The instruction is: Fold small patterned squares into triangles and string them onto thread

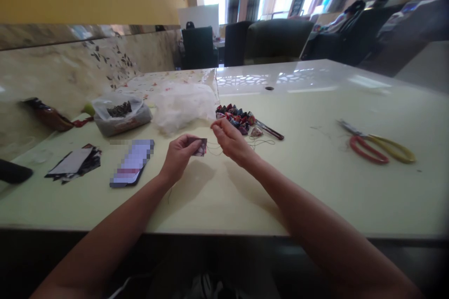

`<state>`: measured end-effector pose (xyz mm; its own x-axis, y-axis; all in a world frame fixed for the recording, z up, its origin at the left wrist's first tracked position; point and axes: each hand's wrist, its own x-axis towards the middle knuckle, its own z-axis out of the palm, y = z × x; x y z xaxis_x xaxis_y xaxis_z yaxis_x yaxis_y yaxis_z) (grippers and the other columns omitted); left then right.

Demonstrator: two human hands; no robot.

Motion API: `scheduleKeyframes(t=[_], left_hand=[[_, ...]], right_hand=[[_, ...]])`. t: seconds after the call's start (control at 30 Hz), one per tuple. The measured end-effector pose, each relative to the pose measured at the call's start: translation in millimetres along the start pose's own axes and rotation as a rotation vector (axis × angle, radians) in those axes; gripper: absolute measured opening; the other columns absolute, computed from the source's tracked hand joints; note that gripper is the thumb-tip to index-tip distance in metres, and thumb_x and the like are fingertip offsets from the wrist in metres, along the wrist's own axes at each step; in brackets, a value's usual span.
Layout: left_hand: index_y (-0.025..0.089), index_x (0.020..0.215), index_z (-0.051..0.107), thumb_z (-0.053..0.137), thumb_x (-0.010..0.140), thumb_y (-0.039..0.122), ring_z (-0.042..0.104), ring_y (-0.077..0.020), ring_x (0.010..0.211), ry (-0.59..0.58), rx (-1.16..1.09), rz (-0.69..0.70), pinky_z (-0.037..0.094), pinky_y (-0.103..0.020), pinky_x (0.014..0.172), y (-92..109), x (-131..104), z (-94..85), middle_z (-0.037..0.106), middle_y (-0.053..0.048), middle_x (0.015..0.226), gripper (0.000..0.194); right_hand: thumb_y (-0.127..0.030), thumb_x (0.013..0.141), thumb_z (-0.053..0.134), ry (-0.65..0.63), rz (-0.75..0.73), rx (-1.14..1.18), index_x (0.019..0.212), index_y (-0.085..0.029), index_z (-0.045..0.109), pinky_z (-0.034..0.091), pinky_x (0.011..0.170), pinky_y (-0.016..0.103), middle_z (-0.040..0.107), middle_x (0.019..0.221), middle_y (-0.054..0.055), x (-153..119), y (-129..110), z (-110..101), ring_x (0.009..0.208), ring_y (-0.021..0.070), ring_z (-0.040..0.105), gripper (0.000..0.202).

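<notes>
My left hand [180, 152] pinches a small piece of dark printed fabric [201, 148] above the table. To its right is my right hand [229, 139], raised, with thumb and fingertips pressed together; whatever it may hold is too small to make out. A thin thread [213, 145] runs from the fabric toward the right hand, and more loops of thread [264, 141] lie beyond it. Just behind my right hand sits a pile of small stuffed fabric pieces [242, 119], with a tweezer-like tool [270, 129] beside it.
Red-and-yellow-handled scissors [372, 148] lie at the right. At the left are a phone [132, 163], stacked fabric pieces [73, 162], a plastic bag with dark bits [121, 114], white stuffing [184, 105] and a brown bottle [49, 116]. Chairs [277, 39] stand beyond the table.
</notes>
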<state>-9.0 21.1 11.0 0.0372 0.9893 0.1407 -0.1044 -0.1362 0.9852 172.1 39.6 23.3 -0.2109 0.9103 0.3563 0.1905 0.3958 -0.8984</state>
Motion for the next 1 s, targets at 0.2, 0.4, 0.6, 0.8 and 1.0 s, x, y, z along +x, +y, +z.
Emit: scheduleKeyframes(t=[0.2, 0.4, 0.6, 0.8, 1.0], left_hand=[[0.014, 0.084, 0.072, 0.085, 0.07, 0.04, 0.067, -0.0146, 0.063, 0.026, 0.008, 0.017, 0.057, -0.029, 0.067, 0.6, 1.1, -0.3, 0.073, -0.003, 0.073, 0.031], [0.014, 0.084, 0.073, 0.084, 0.071, 0.039, 0.068, -0.0152, 0.064, 0.023, 0.015, 0.018, 0.059, -0.03, 0.068, 0.2, 0.8, -0.7, 0.073, -0.004, 0.074, 0.03], [0.014, 0.084, 0.073, 0.083, 0.072, 0.038, 0.068, -0.0155, 0.064, 0.01, 0.014, 0.018, 0.059, -0.03, 0.068, 0.8, -0.3, -1.0, 0.074, -0.005, 0.074, 0.029], [0.014, 0.084, 0.072, 0.084, 0.072, 0.037, 0.069, -0.0152, 0.064, 0.001, 0.003, 0.027, 0.059, -0.029, 0.068, 2.1, -0.9, -0.1, 0.074, -0.005, 0.073, 0.029], [0.014, 0.084, 0.07, 0.084, 0.072, 0.037, 0.069, -0.0155, 0.063, 0.0, 0.018, 0.049, 0.059, -0.03, 0.066, 3.7, -2.3, 1.4, 0.074, -0.004, 0.072, 0.029]], right_hand=[[-0.018, 0.091, 0.051, 0.023, -0.15, -0.203, 0.076, -0.021, 0.045, 0.036, 0.069, 0.029, 0.051, 0.077, 0.0, -6.1, -10.1, 2.2, 0.072, 0.0145, 0.047, 0.016], [-0.014, 0.087, 0.059, 0.036, -0.197, -0.295, 0.073, -0.019, 0.057, 0.037, 0.07, 0.029, 0.056, 0.081, 0.003, -6.7, -8.3, 6.4, 0.076, 0.0155, 0.051, 0.016], [-0.014, 0.088, 0.062, 0.031, -0.175, -0.292, 0.073, -0.018, 0.06, 0.036, 0.068, 0.028, 0.057, 0.079, 0.002, -6.6, -8.5, 6.5, 0.072, 0.0146, 0.051, 0.015], [-0.012, 0.088, 0.062, 0.03, -0.183, -0.281, 0.073, -0.018, 0.06, 0.036, 0.068, 0.027, 0.057, 0.078, 0.002, -7.1, -10.0, 6.5, 0.071, 0.014, 0.051, 0.016], [-0.012, 0.087, 0.062, 0.028, -0.187, -0.291, 0.072, -0.018, 0.059, 0.036, 0.067, 0.027, 0.057, 0.077, 0.002, -7.1, -9.3, 6.8, 0.07, 0.014, 0.051, 0.017]])
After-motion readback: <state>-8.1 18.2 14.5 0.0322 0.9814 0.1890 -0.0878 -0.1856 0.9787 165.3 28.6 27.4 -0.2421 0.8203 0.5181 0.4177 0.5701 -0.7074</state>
